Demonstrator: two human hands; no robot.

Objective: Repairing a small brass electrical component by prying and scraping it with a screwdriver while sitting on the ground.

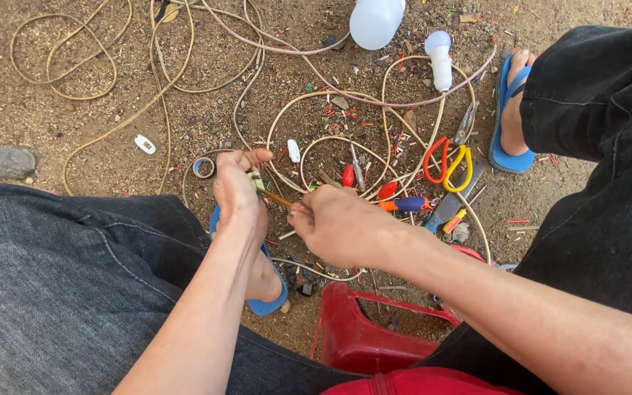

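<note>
the left hand (237,192) pinches a beige wire (258,181) above the dirt ground (96,124); the right hand (341,227) closes around a thin brown tool (279,199) touching that wire, near scattered pliers (448,162).

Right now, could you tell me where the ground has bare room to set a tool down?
Bare dirt lies left of the tape roll, around the small white plug, bordered by cable loops. It is crowded ahead of the left hand and right hand, among pliers, screwdrivers and wire scraps.
</note>
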